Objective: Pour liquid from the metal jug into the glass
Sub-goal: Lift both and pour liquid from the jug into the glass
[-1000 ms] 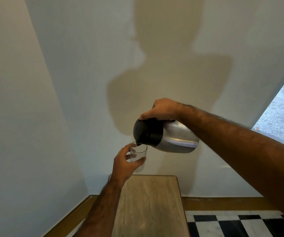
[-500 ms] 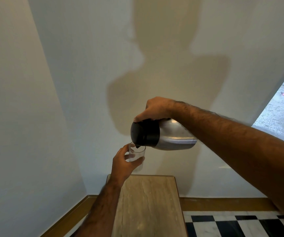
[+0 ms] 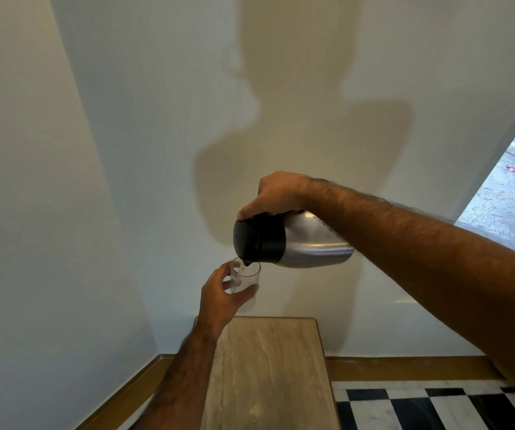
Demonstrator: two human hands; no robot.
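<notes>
Above a wooden table [image 3: 268, 367], the right hand [image 3: 276, 193] grips the tipped metal jug [image 3: 293, 240] (spout at rim); the left hand [image 3: 220, 297] wraps the glass [image 3: 246, 282].

Silver jug [image 3: 312, 243] — black top; checkered black-white floor [image 3: 420, 405].

Metal jug [image 3: 308, 243]: brushed steel body with a black top section and a black spout.
Jug pose: tipped almost horizontal, black top to the left, base to the right, spout pointing down.
Jug support: held in the air from above by the right hand [image 3: 277, 193], gripping at the upper side near the black top.
Glass [image 3: 245, 282]: clear, straight-walled tumbler, upright.
Glass support: held off the tabletop [image 3: 268, 367] by the left hand [image 3: 222, 299], which wraps its lower half.
Spout to glass: spout tip sits just above the rim, over the opening.
Liquid: a thin clear stream falls from the spout into the glass; fill level cannot be read.
</notes>
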